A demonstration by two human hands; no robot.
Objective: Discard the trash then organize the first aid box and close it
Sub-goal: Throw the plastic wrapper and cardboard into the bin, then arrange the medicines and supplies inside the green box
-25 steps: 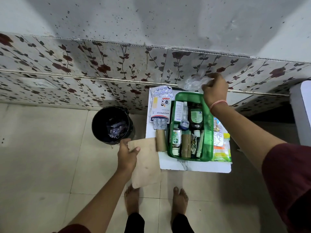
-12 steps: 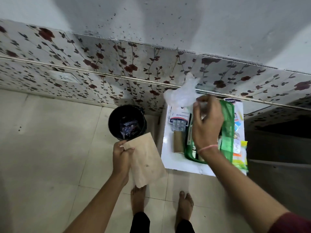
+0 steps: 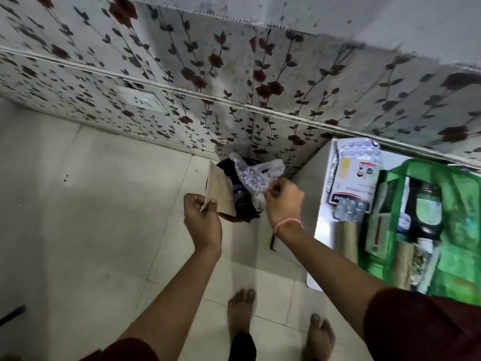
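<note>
My left hand [image 3: 201, 217] pinches a brown paper envelope [image 3: 220, 190] by its lower corner, holding it upright over the black trash bin [image 3: 240, 201]. My right hand [image 3: 282, 201] grips a crumpled clear plastic bag [image 3: 253, 177] directly above the same bin, which both items mostly hide. The green first aid box [image 3: 466, 230] stands open at the right on a small white table [image 3: 324, 230], filled with bottles, rolls and packets. Beside the box lie a medicine carton [image 3: 354, 178] and blister strips [image 3: 348, 212].
A floral-panelled wall [image 3: 234, 82] runs behind the bin and table. My bare feet [image 3: 240, 313] stand on the pale tiled floor [image 3: 91, 204]. A small dark object [image 3: 272, 242] lies on the floor near the table's left edge.
My right hand carried the plastic bag left from over the box to above the bin. My left hand raised the envelope to the bin. The view swung left.
</note>
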